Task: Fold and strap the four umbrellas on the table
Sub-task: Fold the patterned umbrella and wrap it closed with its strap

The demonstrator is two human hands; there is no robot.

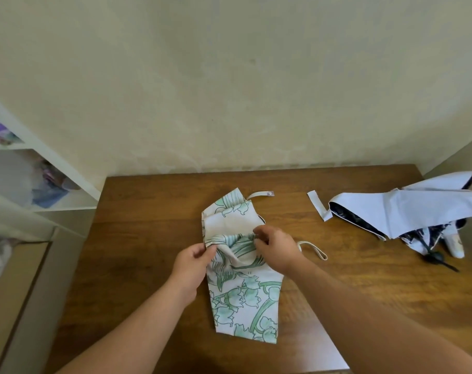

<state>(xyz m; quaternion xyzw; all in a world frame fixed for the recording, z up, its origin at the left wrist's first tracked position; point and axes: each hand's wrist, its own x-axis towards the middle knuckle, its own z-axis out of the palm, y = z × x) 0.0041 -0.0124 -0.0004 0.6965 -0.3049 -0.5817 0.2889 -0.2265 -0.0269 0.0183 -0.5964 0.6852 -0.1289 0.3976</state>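
Observation:
A white umbrella with a green flower print (243,295) lies collapsed in the middle of the wooden table (137,238), its canopy loose. Its closing strap (260,195) sticks out at the far end and a wrist loop (314,249) lies to the right. My left hand (193,261) pinches a fold of the canopy at its left edge. My right hand (276,248) pinches the cloth at the right side. A pale blue umbrella with a dark lining (407,211) lies unfolded at the right, its strap (317,205) spread on the table.
A white shelf unit (40,168) with blurred items stands to the left of the table. A plain wall rises right behind the table's far edge. A black handle end (435,257) of the blue umbrella points toward the right edge.

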